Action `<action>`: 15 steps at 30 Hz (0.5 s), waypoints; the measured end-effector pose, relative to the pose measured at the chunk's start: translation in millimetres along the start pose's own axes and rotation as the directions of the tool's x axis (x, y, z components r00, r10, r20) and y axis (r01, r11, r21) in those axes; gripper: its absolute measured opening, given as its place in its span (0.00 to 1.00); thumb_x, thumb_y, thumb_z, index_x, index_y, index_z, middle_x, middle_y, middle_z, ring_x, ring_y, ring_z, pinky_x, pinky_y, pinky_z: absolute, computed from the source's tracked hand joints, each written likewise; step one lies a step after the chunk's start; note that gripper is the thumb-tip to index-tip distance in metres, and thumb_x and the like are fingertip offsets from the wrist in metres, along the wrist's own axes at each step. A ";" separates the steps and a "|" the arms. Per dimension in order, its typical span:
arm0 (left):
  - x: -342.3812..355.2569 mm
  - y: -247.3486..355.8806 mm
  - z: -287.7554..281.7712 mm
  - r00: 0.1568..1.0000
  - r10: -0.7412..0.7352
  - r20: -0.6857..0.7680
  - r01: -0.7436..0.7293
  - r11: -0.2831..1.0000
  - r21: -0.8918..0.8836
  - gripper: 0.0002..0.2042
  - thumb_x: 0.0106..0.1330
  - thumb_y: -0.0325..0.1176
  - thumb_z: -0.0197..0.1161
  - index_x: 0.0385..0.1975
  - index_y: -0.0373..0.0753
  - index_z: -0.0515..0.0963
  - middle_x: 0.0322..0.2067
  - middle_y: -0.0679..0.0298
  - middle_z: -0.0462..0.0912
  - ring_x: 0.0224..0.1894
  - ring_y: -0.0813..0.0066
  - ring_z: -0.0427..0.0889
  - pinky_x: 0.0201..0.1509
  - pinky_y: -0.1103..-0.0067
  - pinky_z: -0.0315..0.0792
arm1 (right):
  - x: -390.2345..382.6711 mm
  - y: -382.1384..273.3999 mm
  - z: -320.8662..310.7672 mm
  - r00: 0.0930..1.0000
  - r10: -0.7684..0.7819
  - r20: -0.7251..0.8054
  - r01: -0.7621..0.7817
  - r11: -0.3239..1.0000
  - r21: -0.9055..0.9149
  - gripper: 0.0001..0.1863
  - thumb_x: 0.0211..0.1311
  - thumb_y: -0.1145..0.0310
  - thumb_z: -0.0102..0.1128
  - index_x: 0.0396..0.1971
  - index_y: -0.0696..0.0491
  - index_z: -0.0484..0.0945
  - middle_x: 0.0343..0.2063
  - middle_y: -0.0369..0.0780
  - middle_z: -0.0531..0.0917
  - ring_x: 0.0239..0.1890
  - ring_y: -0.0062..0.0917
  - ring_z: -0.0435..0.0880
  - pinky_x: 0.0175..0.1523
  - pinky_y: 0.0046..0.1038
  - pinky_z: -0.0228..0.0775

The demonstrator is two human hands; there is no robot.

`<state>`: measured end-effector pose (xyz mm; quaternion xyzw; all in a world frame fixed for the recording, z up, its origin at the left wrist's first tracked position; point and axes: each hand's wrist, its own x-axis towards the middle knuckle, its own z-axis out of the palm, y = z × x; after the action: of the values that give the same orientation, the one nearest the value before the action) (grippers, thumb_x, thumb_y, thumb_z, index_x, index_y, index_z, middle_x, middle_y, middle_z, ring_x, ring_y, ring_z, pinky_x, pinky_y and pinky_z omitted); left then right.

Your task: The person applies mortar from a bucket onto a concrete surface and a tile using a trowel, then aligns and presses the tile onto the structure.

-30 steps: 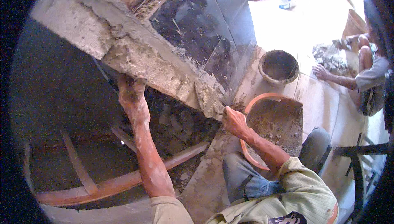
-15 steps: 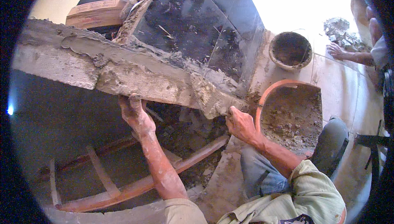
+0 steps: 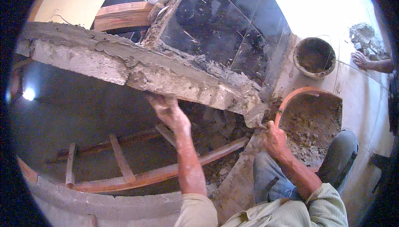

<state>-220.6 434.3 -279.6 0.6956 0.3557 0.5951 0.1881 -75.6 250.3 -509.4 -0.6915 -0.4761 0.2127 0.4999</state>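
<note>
A rough, mortar-smeared concrete ledge (image 3: 166, 75) spans above the fingers, a slatted wooden frame (image 3: 149, 177) below the left ones. Beside the right fingers, an orange-rimmed tub (image 3: 296, 93); beyond the left, a carton (image 3: 122, 17), print illegible. Left hand (image 3: 172, 114) — loosely open at the ledge's underside. Right hand (image 3: 275, 139) — curled tight by its end, contents unclear.

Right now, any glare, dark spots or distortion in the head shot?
Head view: floor at upper right blown out to white; head view: bright spot flares at left against the dark, grainy opening; head view: ladder rail bows, likely fisheye bend, corners black; head view: left hand and right hand readable.
</note>
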 end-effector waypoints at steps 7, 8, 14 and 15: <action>-21.6 -10.7 57.2 0.969 0.190 -0.157 -0.165 0.973 0.159 0.60 0.48 0.38 0.75 0.66 0.33 0.26 0.67 0.45 0.37 0.69 0.58 0.45 0.71 0.64 0.42 | -2.3 -9.3 -50.4 0.988 0.154 0.030 -0.154 0.988 0.016 0.12 0.51 0.70 0.59 0.31 0.54 0.65 0.20 0.50 0.77 0.24 0.49 0.78 0.28 0.46 0.68; -21.3 -11.9 61.1 0.964 0.200 -0.177 -0.139 0.941 0.307 0.58 0.50 0.36 0.73 0.66 0.32 0.27 0.67 0.45 0.38 0.69 0.57 0.45 0.71 0.65 0.44 | -0.9 -7.6 -56.6 0.990 0.137 0.030 -0.139 0.989 0.046 0.11 0.50 0.73 0.58 0.32 0.55 0.66 0.21 0.52 0.77 0.26 0.50 0.78 0.29 0.46 0.67; -21.9 -5.4 70.9 0.965 0.193 -0.176 -0.110 0.911 0.396 0.54 0.54 0.34 0.69 0.66 0.33 0.26 0.67 0.43 0.38 0.69 0.54 0.46 0.71 0.65 0.45 | 0.4 9.5 -67.6 0.987 0.154 0.039 -0.158 0.978 0.134 0.10 0.52 0.73 0.57 0.31 0.56 0.65 0.20 0.52 0.77 0.26 0.51 0.77 0.30 0.47 0.67; -22.7 -3.5 73.4 0.972 0.146 -0.182 -0.059 0.909 0.412 0.54 0.55 0.34 0.68 0.66 0.33 0.25 0.67 0.43 0.37 0.69 0.54 0.46 0.71 0.65 0.46 | 0.7 15.1 -67.4 0.987 0.157 0.043 -0.162 0.977 0.142 0.10 0.52 0.73 0.57 0.31 0.56 0.65 0.20 0.52 0.77 0.26 0.51 0.77 0.30 0.47 0.67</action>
<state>-151.8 432.2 -314.0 0.6708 0.4515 0.5877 -0.0298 -16.6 217.2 -495.1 -0.6860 -0.4102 0.2972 0.5224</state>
